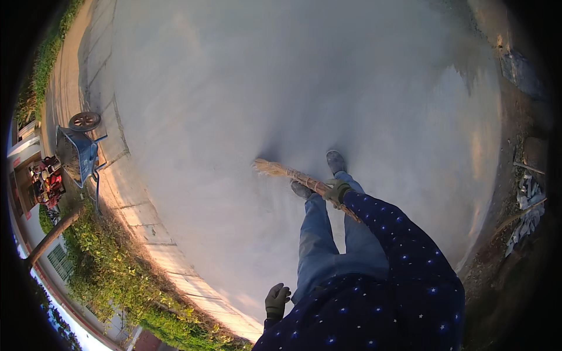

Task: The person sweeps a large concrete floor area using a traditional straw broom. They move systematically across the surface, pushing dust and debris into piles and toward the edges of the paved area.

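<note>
My right hand (337,191), in a dark green work glove, grips a short straw broom (303,177) by its bound handle. From my hand the broom slants up and left across my shins, and its frayed bristle end is close to the pale concrete ground (210,123). I cannot tell whether the bristles touch it. Low by my left hip hangs my left hand (277,299), gloved too, its fingers loosely bent around nothing. Both shoes stand on the concrete, one partly hidden behind the broom.
A blue wheelbarrow (79,153) stands at the left, near a red machine (48,182). Shrubs (109,267) and a slanting trunk or post (55,237) border the slab's lower left. Along the right edge lie soil, sticks and crumpled sheeting (529,210).
</note>
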Demonstrator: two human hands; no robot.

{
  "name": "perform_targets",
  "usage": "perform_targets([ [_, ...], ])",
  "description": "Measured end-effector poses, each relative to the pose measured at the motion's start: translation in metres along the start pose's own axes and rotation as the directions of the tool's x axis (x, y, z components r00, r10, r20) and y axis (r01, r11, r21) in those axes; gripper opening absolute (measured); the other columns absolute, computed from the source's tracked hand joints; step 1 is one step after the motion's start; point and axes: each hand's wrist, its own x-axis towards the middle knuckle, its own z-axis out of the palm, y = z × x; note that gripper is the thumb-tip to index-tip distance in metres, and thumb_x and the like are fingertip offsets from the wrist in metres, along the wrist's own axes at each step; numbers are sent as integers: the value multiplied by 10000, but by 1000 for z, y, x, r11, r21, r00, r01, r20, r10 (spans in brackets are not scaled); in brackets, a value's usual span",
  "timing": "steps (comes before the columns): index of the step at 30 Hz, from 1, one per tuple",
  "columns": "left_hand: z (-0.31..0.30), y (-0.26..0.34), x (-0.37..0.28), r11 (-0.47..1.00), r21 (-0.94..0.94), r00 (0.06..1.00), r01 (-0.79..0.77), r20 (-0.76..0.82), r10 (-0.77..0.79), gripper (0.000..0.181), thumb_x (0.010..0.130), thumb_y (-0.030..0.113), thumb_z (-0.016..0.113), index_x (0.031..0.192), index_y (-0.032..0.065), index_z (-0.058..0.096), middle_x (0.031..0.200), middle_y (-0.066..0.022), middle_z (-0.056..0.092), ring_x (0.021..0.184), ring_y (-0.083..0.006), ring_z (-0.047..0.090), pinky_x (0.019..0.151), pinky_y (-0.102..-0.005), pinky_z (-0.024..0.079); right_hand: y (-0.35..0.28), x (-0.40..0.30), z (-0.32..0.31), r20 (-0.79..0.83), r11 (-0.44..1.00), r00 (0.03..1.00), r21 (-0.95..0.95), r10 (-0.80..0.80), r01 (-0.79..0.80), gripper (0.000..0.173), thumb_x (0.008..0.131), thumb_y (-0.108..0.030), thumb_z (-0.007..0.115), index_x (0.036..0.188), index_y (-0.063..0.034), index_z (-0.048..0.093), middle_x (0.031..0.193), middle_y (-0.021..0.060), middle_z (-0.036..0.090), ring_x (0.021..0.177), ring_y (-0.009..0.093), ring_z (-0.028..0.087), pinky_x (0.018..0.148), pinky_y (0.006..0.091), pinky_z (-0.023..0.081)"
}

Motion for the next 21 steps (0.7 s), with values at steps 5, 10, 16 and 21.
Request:
perform_targets([
  [5,-30,12,43,997,9,996,-79,40,79,454,864,154,687,1250,-43,549,983,-121,684,826,-196,689,645,-284,548,-19,-60,-151,-335,871,940,441,-61,214,598,775,-76,695,1344,-127,519,790,129,621,490,241,601,415,391,505],
  [10,-64,6,60,992,-33,990,-125,67,127,467,891,175,660,1295,-15,523,1012,-134,687,848,-217,694,656,-323,567,-37,-81,-129,-610,770,767,386,-200,508,584,768,-130,738,1319,-90,551,847,139,650,542,237,628,455,405,542],
  [16,-120,-74,108,987,-109,975,-115,177,133,409,888,145,656,1238,-39,551,973,-156,697,784,-206,683,626,-319,564,-52,-97,40,-75,968,977,144,-197,206,694,667,-232,813,1317,-125,595,1011,111,693,771,271,690,616,381,578],
  [21,-136,-59,108,988,-128,967,-83,230,111,389,893,114,662,1232,-44,554,961,-169,696,761,-199,672,657,-325,571,-19,8,142,122,843,939,-415,-322,342,663,701,-319,794,1318,-186,591,1035,100,700,822,248,697,705,385,560],
])
